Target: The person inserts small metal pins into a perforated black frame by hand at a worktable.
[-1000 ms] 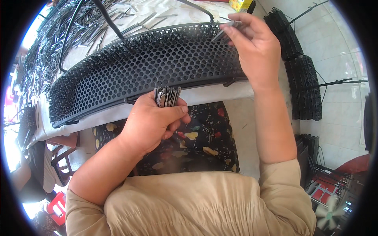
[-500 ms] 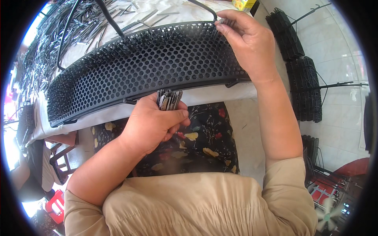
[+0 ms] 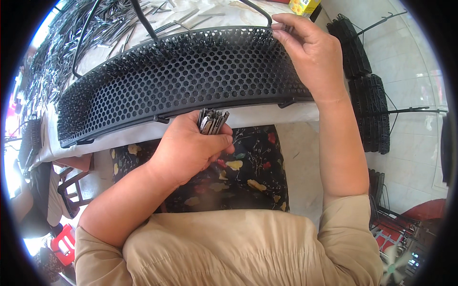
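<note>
Before me lies a long black rack whose face is a grid of round holes. Dark slim metal strips stand in the holes along its far edge and left end. My left hand is closed round a bundle of slim metal strips, their ends sticking up above the thumb, just below the rack's near edge. At the rack's far right corner my right hand pinches a few small metal strips between thumb and fingers. Their lower ends are hidden by the fingers and the rack.
A big heap of loose metal strips covers the table's far left. Black rods rise behind the rack. A yellow box stands at the far right. More black racks are at the right. A floral cloth covers my lap.
The rack and both hands appear slightly farther right in the view. My right hand stays at the far right corner, its fingers still pinched; the left keeps its bundle.
</note>
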{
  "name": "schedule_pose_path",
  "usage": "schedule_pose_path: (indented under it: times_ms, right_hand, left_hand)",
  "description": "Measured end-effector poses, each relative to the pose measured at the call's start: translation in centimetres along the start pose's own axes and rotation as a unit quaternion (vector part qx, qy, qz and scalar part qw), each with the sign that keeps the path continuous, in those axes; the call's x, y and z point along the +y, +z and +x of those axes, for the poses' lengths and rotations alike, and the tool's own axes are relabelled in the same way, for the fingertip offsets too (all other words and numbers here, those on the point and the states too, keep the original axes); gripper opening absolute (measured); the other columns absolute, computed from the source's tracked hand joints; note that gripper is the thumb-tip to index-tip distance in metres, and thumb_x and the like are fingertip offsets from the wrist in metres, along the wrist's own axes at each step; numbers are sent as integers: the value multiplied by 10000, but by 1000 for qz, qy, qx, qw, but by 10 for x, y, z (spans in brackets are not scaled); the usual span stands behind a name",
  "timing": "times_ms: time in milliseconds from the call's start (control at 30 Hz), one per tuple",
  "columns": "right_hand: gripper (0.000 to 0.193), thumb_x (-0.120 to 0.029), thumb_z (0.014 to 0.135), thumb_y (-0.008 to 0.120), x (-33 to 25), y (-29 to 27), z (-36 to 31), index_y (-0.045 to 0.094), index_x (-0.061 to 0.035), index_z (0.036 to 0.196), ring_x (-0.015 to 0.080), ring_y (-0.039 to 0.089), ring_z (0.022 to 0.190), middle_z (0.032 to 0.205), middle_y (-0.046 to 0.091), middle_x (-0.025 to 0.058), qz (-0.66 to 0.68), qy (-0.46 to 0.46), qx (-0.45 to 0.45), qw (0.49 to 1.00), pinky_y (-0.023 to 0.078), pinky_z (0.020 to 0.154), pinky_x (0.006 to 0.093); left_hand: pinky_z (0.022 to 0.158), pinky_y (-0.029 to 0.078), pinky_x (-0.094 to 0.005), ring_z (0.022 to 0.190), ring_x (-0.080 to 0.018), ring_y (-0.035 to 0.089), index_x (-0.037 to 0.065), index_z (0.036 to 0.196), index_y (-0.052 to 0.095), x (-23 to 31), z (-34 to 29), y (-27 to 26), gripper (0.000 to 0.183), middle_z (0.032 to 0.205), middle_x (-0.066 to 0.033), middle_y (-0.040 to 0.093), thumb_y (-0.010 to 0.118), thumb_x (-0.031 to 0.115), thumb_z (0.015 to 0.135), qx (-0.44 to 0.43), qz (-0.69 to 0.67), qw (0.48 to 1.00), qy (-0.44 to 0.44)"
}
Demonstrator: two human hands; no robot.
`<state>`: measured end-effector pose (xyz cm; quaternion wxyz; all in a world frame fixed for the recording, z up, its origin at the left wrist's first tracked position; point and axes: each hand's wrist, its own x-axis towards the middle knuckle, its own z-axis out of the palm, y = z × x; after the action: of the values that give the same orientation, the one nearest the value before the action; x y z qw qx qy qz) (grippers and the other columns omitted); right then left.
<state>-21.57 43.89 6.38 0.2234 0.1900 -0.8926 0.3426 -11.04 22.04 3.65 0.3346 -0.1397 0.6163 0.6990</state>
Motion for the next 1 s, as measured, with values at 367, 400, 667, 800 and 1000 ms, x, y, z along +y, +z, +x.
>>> schedule_pose_path:
  times_ms: [367,400,667,800,1000]
  right_hand:
    - [231,-93,881,714,4,-3,-1,708,-45,1107,72,676,818,901,749,59,-40,-4,9,999,514,759,213]
    - [233,-94,881,716,3,-3,-1,707,-43,1108,65,669,811,904,749,53,-37,-1,5,999,511,756,211]
    - [218,-90,908,693,9,-1,-2,704,-32,1118,65,666,886,957,748,46,31,30,7,999,498,815,200]
    - [223,-91,921,680,15,1,-2,692,-9,1128,70,667,915,978,746,52,67,43,-4,997,493,848,200]
    - [211,-93,927,674,22,-1,1,693,-8,1119,69,665,907,970,745,48,95,19,5,995,491,841,200]
  left_hand:
    - [415,371,-216,512,-80,502,-28,958,614,-1,0,-2,132,770,-120,669,676,-6,844,2,6,1000,13]
    - [422,375,-218,515,-79,501,-23,961,613,2,-1,0,136,773,-115,670,678,3,844,4,24,1000,9]
    - [451,389,-213,551,-74,514,-4,977,603,2,-3,1,158,787,-96,676,687,29,848,5,34,999,3]
    - [456,393,-210,554,-73,512,-1,980,602,1,-2,0,162,789,-94,675,689,29,847,-4,28,1000,4]
    - [622,533,-274,731,-128,650,-10,970,611,3,-2,-4,138,819,-76,679,662,34,850,-7,52,999,0]
